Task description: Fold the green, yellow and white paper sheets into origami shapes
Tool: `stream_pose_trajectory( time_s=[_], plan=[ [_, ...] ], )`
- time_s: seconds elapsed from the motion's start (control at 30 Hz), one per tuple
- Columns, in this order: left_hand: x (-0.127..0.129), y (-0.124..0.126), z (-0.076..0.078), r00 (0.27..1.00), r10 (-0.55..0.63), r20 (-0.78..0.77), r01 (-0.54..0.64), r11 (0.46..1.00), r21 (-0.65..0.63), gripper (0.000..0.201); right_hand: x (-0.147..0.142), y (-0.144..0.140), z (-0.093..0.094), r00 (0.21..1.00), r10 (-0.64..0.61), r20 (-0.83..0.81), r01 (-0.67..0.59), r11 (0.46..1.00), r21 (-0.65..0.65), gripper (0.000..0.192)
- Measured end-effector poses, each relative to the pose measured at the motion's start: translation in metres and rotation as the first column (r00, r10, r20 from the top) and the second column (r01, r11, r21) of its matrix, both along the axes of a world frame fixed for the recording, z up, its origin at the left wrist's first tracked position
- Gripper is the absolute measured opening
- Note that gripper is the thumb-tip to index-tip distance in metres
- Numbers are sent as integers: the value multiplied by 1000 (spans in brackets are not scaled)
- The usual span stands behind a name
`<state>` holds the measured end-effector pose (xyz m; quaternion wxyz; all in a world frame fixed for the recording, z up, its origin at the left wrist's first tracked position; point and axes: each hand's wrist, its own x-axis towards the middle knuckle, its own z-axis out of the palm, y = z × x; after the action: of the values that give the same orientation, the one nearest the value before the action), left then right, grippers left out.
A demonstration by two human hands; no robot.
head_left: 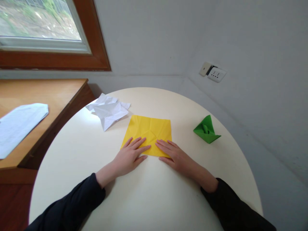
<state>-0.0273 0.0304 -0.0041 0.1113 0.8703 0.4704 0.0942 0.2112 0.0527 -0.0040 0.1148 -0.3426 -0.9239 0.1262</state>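
Observation:
A creased sheet of yellow paper (151, 126) lies spread on the round table (149, 199). My left hand (131, 155) rests flat on its near left part, fingers spread and the thumb on the tabletop beside the near edge. On the near right part lies my right hand (174, 155), with its fingers stretched out and its thumb by the near edge. Fold lines cross the sheet and meet around its middle. Both hands cover the paper's near corners in part.
Crumpled white paper (108, 109) with many folds lies at the table's far left. To the right sits a folded green paper piece (207, 130). A wooden desk (64, 91) holding a white sheet (21, 125) adjoins on the left. A wall socket (216, 74) is behind.

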Motion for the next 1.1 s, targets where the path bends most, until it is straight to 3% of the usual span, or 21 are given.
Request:
stream_pose_trajectory(
  time_s=[0.3,0.53,1.1],
  plan=[
    [-3,6,0,995,33,96,-30,999,-28,42,0,0,-2,998,4,-58,-2,999,32,47],
    [-3,9,-6,987,56,149,-61,998,29,38,-1,-1,-4,999,34,-40,-29,993,111,41],
    [-1,8,-7,990,43,133,-59,992,114,35,-4,-2,0,999,53,-11,-50,986,159,35]
  ],
)
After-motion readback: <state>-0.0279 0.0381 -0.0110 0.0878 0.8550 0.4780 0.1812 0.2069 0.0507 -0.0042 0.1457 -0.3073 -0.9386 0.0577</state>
